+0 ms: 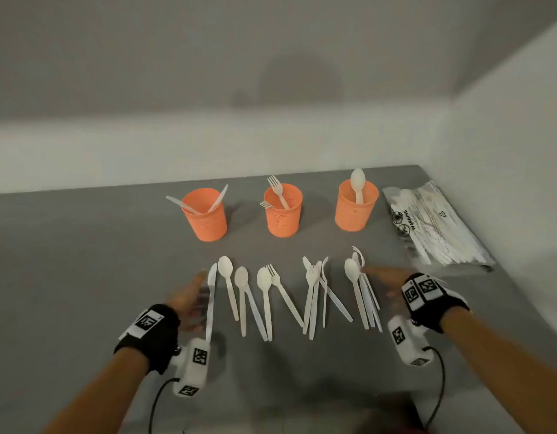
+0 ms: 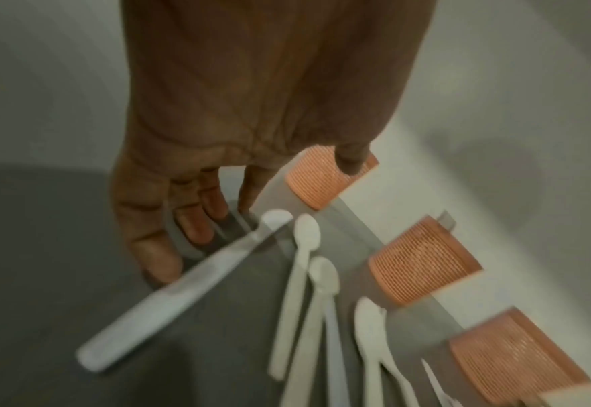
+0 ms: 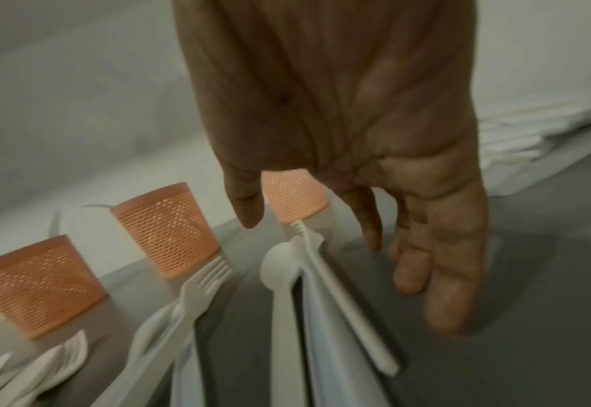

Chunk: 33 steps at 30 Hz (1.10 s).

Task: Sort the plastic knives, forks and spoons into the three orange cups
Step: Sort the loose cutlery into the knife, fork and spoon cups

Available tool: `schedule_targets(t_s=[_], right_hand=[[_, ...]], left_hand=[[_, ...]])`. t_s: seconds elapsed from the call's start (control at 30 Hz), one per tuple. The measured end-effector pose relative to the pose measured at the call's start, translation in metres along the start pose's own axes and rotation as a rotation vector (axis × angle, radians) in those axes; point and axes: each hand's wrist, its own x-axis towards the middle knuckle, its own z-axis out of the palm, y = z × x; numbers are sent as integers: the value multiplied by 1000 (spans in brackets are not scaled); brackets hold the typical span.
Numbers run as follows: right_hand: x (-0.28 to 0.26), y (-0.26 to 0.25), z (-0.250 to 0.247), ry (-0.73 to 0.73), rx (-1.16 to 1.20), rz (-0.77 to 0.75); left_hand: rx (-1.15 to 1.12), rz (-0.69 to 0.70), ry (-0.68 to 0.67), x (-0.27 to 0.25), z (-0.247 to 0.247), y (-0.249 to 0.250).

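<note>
Three orange cups stand in a row at the back: the left cup (image 1: pixel 204 214) holds knives, the middle cup (image 1: pixel 283 211) forks, the right cup (image 1: pixel 356 205) a spoon. Several white spoons, forks and knives (image 1: pixel 271 296) lie in a row in front of them. My left hand (image 1: pixel 195 286) is at the row's left end beside a knife (image 1: pixel 211 299), fingers loosely bent and holding nothing; the knife (image 2: pixel 182 297) crosses in front of the fingertips (image 2: pixel 196 228). My right hand (image 1: pixel 377 275) hovers just right of the rightmost bundle (image 1: pixel 361 292), fingers (image 3: pixel 443 275) relaxed and empty.
A clear plastic bag (image 1: pixel 433 223) of more cutlery lies at the back right of the grey table (image 1: pixel 83 261). Pale walls close off the back and right side. Bare table surface lies to the left and in front of the row.
</note>
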Motion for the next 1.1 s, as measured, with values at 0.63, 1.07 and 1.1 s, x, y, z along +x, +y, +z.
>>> schedule_targets(t_s=[0.63,1.07,1.1], right_hand=[[-6,-64,125,17,-681,-212],[-12,-72,135,134,-809,-337],[-14,-73,135,142,-822,-344]], left_hand=[[78,-31,-393,-9,133,30],[-2,-35,-384,-11,127,21],[-18,-34,-394,-11,126,19]])
